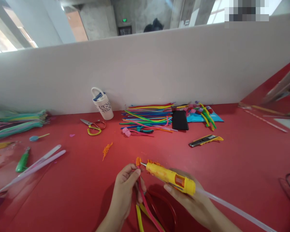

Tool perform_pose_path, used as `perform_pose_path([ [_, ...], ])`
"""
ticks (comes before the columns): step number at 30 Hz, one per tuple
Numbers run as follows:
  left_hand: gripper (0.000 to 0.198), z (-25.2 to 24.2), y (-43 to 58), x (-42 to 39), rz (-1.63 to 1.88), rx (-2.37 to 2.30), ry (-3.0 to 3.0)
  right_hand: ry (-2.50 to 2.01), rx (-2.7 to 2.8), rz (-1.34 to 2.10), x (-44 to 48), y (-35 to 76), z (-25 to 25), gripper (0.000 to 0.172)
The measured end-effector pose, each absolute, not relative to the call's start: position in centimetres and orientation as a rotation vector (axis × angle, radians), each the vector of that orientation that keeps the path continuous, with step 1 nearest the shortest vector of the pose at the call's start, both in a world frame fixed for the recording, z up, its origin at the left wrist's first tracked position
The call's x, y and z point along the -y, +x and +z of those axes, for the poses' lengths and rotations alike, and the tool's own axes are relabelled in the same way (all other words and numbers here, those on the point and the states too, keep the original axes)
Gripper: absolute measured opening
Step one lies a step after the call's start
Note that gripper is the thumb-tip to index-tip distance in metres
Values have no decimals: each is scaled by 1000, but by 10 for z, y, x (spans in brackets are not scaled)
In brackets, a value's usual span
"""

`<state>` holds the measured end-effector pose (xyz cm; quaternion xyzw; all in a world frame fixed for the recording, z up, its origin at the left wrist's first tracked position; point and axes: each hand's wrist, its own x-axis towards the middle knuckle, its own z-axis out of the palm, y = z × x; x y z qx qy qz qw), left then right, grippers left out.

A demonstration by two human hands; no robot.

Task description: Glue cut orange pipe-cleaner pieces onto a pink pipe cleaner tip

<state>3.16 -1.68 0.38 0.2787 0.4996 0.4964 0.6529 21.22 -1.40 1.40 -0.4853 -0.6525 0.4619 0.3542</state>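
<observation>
Nozzle (pixel 143 164) of yellow plastic glue gun (pixel 170 177), gripped by right hand (pixel 189 201), points left against orange pipe-cleaner tuft (pixel 138 160) pinched in left hand (pixel 125 188).

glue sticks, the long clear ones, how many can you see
3. Two translucent glue sticks lie side by side on the red table, left; a third trails from the yellow glue gun in the right hand. A pale rod far right may be another.

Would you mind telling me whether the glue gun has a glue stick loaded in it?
Loaded: a long translucent glue stick juts from the rear of the yellow glue gun held in the right hand.
</observation>
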Motion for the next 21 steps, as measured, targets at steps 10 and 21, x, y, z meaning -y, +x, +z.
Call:
perform_pose_path([
  [10, 16, 4, 33, 17, 1125, -1139, 637, -1257, 1721, 1153, 14, 210, 12, 17],
  [21, 20, 4, 34, 17, 1117, -1157, 636, -1271, 1796, 1089, 14, 210, 15, 23],
])
